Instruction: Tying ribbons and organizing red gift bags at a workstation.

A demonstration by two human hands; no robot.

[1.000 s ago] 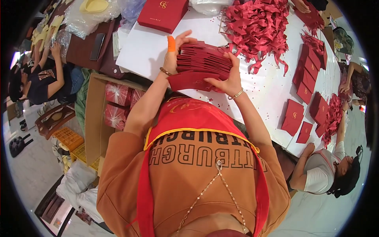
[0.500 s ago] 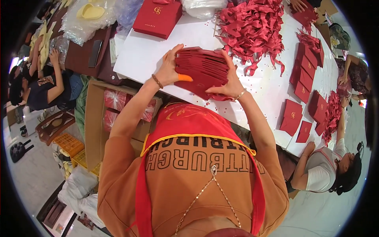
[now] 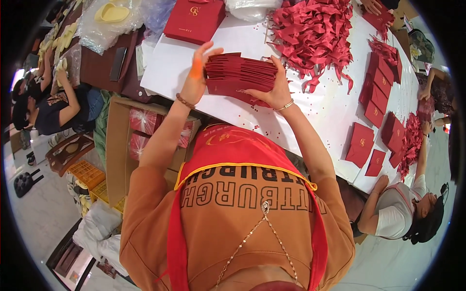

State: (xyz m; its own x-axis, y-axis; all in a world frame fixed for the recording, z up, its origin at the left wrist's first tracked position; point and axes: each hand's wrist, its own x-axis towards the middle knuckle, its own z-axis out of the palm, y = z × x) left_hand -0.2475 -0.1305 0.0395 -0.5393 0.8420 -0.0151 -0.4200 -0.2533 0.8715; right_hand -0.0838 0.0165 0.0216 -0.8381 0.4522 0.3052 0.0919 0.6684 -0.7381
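Observation:
A thick stack of red folded paper pieces (image 3: pixel 238 75) with gold print is held up over the white table in front of me, edges fanned along the top. My right hand (image 3: pixel 275 88) grips its right end, thumb across the front and fingers behind. At the left end, my left hand (image 3: pixel 196 75) stands upright with fingers stretched and spread, its palm side next to the stack's edge. An orange cover sits on one of its digits, slightly blurred. Whether this hand touches the stack, I cannot tell.
Beyond lie a large heap of red ribbons (image 3: pixel 313 39) and a red printed pile (image 3: pixel 194 22). More red pieces (image 3: pixel 359 144) lie at right, where a person (image 3: pixel 398 208) works. An open carton (image 3: pixel 116 150) holding red wrapped packs stands left of me. Red specks dot the white table (image 3: pixel 167 65).
My left hand has loosened from the stack and turned upright with its fingers spread. The stack has shifted slightly left and its pieces look more level. My right hand keeps its grip.

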